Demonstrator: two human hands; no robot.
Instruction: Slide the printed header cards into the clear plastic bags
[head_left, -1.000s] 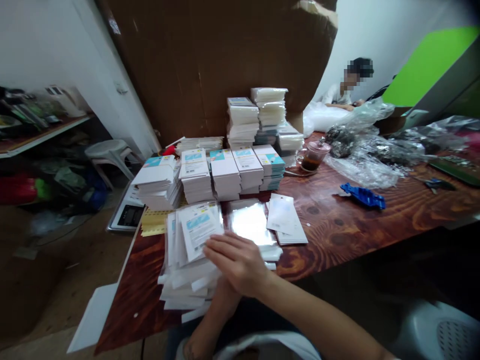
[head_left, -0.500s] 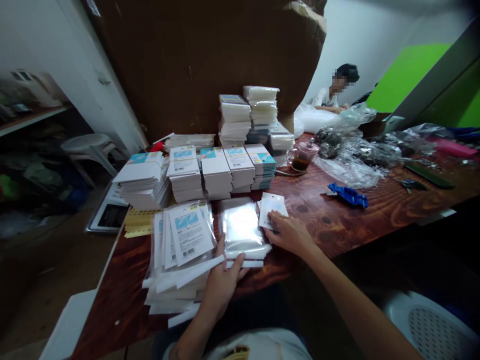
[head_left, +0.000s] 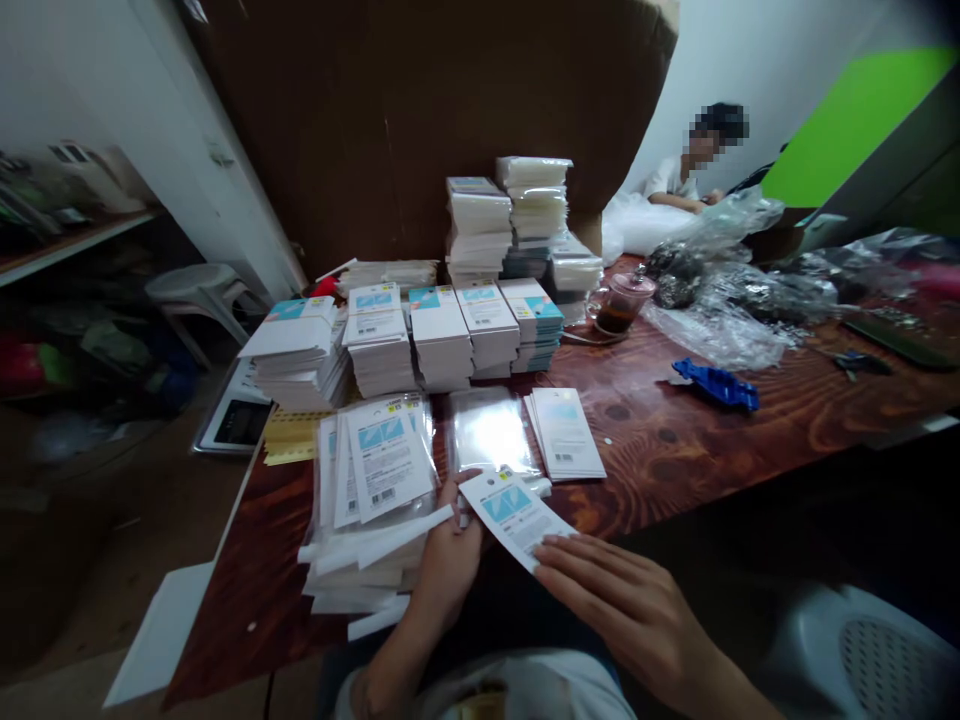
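Observation:
A printed card with blue pictures is gripped at its lower right end by my right hand. Its upper left end lies over the lower edge of a pile of clear plastic bags. My left hand is at that same edge, fingers bent and partly hidden behind the card; what they hold is hidden. Right of the bags lies a small pile of cards. On the left, bagged cards overlap in a heap with white flaps toward me.
Card stacks stand behind the bags, with taller bagged stacks farther back. A cup of dark liquid, blue object and plastic wrap lie right. A person sits beyond.
My right hand has lifted a card off the small pile and brought it left and toward me, over the bags' edge. My left hand stays by the bags. The view has shifted slightly.

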